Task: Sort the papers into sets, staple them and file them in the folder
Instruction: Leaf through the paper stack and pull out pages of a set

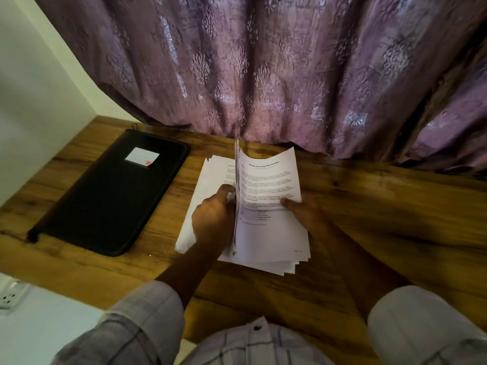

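The job looks like it has only just begun. The papers are in the middle of the frame, on the wooden worktop. They are one loose pile, with the edges not lined up. The left grip is curled around a bunch of sheets and holds them standing up on their edge. The right grip pinches the right side of the pile, with its thumb on the top page. That page has a title and lines of print. It looks like the person is flipping through the pages to sort them.

No sets are made yet, as far as I can see. I see no stapler anywhere. The black folder lies flat at the left of the frame, zipped up, with a white label on it. So sorting, stapling and filing are all left to do.
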